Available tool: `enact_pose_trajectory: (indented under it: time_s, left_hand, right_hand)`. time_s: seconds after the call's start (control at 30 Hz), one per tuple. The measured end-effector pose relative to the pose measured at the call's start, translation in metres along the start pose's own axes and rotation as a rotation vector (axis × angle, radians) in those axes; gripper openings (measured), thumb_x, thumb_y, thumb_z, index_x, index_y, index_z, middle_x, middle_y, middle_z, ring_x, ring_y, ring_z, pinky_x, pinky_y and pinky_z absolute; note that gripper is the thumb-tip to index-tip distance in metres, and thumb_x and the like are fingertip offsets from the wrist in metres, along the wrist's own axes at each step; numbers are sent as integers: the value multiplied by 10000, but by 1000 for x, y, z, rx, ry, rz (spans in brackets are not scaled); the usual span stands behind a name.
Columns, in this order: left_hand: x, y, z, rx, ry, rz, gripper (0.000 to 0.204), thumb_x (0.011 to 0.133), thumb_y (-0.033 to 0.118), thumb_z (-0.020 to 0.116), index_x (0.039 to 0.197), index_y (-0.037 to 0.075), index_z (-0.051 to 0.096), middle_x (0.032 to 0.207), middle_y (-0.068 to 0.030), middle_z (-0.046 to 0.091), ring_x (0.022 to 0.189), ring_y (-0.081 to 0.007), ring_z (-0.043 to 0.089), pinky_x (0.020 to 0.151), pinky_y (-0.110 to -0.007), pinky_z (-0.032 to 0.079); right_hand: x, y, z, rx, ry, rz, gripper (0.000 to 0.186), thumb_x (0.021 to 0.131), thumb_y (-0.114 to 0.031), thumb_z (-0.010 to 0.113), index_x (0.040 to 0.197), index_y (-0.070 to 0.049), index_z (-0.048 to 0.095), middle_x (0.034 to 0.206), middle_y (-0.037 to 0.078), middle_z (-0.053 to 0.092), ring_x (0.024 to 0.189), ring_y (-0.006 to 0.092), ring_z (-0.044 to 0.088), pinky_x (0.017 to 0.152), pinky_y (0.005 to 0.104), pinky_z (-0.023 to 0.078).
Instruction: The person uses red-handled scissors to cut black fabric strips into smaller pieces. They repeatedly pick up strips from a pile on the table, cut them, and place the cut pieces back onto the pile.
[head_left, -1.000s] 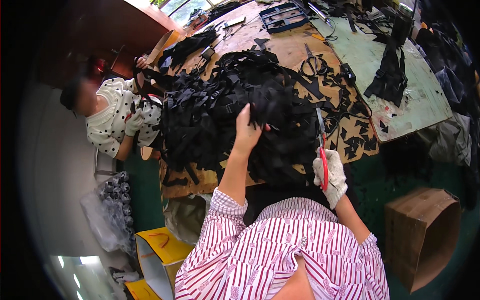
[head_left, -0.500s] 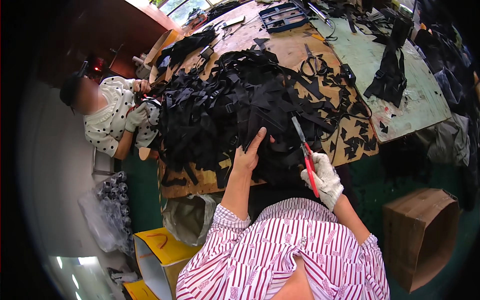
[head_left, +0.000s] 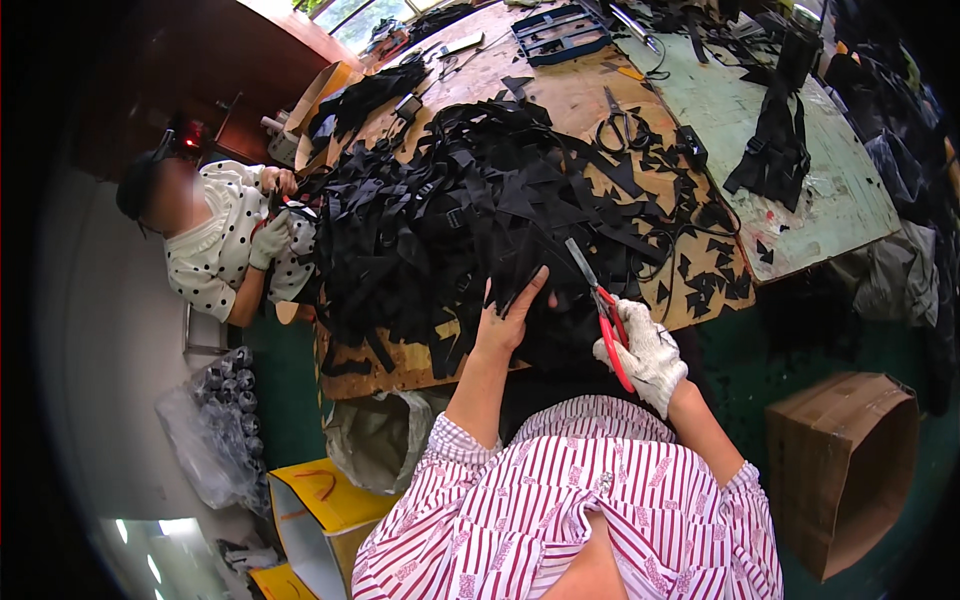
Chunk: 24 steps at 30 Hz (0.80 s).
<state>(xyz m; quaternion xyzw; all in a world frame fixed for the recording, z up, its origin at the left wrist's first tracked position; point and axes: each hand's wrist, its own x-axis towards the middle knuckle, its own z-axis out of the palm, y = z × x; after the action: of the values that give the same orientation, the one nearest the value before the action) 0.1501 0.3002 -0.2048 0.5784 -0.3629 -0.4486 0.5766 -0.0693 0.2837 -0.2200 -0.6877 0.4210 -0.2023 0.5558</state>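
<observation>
A pile of black fabric straps (head_left: 400, 220) covers the near part of the wooden table. At its near edge, my bare left hand (head_left: 510, 312) grips a black strap (head_left: 513, 255), thumb on top and fingers mostly hidden beneath. My right hand (head_left: 648, 352), in a white knitted glove, is wrapped round red-handled scissors (head_left: 605, 300). Their handles are spread a little, and the grey blades point up and left, just right of my left thumb. Whether the blades touch any strap is hard to tell.
Black offcuts (head_left: 712, 275) and dark scissors (head_left: 618, 125) lie right of the pile. A blue tray (head_left: 562, 38) sits farther back. At left, a co-worker (head_left: 235, 215) handles a red-handled tool. A cardboard box (head_left: 835, 470) and a yellow bag (head_left: 335, 490) stand below the table.
My left hand has shifted slightly right with the strap. The scissors have tilted further left, and their handles have spread apart. The co-worker has barely moved.
</observation>
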Motion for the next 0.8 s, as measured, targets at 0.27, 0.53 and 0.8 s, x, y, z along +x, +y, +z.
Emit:
enact_pose_trajectory:
  time_s: [0.27,0.53,0.8]
  left_hand:
    - [-8,11,17,-98,-55,-73,107,841,116,661,856,21,614,683,-14,537,551,-116,496,530,-257,379]
    - [-10,1,15,15,-39,56,166,862,177,649,832,20,604,667,-16,522,550,-109,486,528,-259,369]
    - [-15,-2,11,41,-45,50,157,866,151,637,911,1,622,674,-11,542,575,-91,510,527,-244,388]
  right_hand:
    - [1,-2,-3,-101,58,-37,684,768,-402,681,1271,-23,414,982,154,601,841,336,610,767,416,462]
    - [-1,13,12,50,170,-168,643,767,-335,703,1230,14,425,921,172,602,814,313,615,712,406,473]
    - [1,9,10,8,114,-115,562,773,-311,707,1161,4,449,917,161,584,788,301,605,705,385,470]
